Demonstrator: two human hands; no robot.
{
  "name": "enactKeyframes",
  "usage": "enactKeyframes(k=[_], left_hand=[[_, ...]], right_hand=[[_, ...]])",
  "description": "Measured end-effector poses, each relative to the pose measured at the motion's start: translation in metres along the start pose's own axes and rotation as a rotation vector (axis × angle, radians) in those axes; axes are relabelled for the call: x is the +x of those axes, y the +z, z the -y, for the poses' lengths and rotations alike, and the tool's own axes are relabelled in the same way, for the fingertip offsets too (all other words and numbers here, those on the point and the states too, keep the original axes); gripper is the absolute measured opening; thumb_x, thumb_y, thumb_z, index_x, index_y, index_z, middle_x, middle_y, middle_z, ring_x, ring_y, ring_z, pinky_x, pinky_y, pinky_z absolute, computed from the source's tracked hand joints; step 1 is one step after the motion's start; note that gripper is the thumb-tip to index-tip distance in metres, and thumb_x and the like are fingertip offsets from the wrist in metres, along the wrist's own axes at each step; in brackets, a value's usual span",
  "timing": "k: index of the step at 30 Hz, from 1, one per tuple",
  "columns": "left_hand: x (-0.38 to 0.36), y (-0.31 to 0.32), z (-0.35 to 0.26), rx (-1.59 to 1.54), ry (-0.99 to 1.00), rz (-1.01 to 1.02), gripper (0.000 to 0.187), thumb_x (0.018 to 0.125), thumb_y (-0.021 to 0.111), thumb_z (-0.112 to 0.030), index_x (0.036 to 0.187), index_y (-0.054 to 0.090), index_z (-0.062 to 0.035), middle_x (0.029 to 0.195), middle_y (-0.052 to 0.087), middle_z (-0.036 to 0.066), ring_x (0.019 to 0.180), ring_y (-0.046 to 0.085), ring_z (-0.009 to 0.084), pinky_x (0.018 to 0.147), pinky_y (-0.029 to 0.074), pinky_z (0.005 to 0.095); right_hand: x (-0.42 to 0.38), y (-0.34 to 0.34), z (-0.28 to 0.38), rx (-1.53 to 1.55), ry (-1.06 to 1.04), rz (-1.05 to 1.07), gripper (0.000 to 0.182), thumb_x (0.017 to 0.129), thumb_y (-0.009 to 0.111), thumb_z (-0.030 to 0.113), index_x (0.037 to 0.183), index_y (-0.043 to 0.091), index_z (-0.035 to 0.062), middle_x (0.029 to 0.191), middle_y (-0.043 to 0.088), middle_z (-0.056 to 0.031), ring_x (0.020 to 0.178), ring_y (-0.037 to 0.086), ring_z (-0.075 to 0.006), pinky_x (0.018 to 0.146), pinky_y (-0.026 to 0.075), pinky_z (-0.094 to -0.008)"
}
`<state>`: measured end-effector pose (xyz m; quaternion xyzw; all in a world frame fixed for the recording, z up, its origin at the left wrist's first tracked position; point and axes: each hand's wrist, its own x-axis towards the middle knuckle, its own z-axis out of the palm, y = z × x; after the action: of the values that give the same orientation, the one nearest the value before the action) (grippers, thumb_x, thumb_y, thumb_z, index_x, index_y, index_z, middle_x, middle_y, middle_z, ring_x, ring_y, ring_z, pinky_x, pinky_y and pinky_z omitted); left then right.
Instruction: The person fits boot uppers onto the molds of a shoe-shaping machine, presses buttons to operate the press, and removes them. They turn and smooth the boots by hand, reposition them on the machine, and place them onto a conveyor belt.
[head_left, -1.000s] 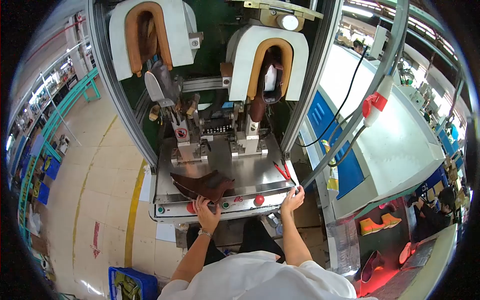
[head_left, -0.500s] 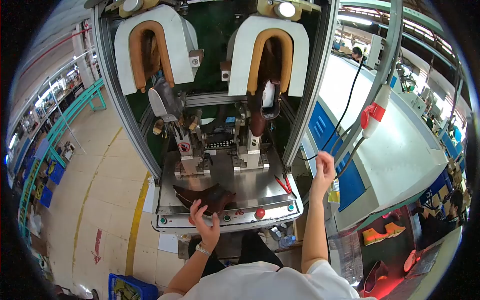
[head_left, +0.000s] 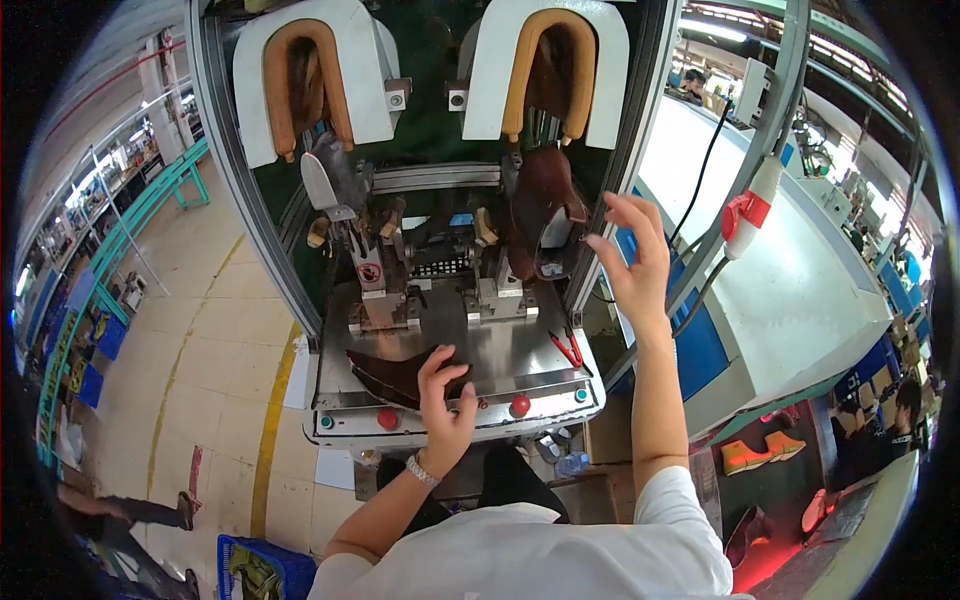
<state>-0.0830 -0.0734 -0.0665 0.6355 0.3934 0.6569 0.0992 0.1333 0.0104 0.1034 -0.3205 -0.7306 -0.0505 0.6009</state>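
Observation:
On the right station of the machine, a brown leather shoe upper [head_left: 545,205] hangs below the padded clamp, its opening facing right. My right hand [head_left: 638,262] is just right of that opening, thumb and fingers apart with nothing between them. A second dark brown leather upper [head_left: 385,378] lies flat on the metal bench [head_left: 520,350]. Over its right end is my left hand [head_left: 447,405], fingers curved and spread, overlapping the leather in this view. The left station carries a bare grey metal form [head_left: 335,180].
Two white clamps with tan padding [head_left: 305,80] sit above the stations. Red-handled snips [head_left: 567,348] lie at the bench's right. Red and green buttons [head_left: 520,405] line the front edge. Orange shoes [head_left: 765,453] are at the right; a person's legs [head_left: 150,510] show lower left.
My right hand has risen toward the upper on the right station, which has changed position and faces right more. My left hand has shifted right. A walking person has come in at lower left.

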Motion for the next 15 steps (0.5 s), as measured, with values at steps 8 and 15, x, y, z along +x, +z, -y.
enactKeyframes(k=[8, 15], left_hand=[[0.024, 0.015, -0.026, -0.038, 0.082, 0.126, 0.030, 0.074, 0.058, 0.003, 0.101, 0.050, -0.0035, 0.123, 0.045, 0.015, 0.121, 0.039, 0.0328, 0.099, 0.032, 0.0402], [0.017, 0.063, -0.058, -0.111, 0.068, 0.205, 0.104, 0.066, 0.077, -0.022, 0.138, 0.005, -0.0004, 0.142, 0.007, 0.029, 0.131, 0.014, 0.0441, 0.106, 0.017, 0.0464]], right_hand=[[0.016, 0.002, 0.004, -0.373, -0.503, 0.082, 0.019, 0.062, 0.066, 0.008, 0.081, 0.064, 0.0109, 0.085, 0.061, -0.0012, 0.084, 0.055, -0.0178, 0.073, 0.034, -0.0324], [-0.028, -0.021, 0.073, -0.389, -0.458, 0.035, 0.021, 0.059, 0.065, 0.014, 0.079, 0.065, 0.0112, 0.083, 0.060, 0.0023, 0.077, 0.053, -0.0151, 0.071, 0.032, -0.0322]])
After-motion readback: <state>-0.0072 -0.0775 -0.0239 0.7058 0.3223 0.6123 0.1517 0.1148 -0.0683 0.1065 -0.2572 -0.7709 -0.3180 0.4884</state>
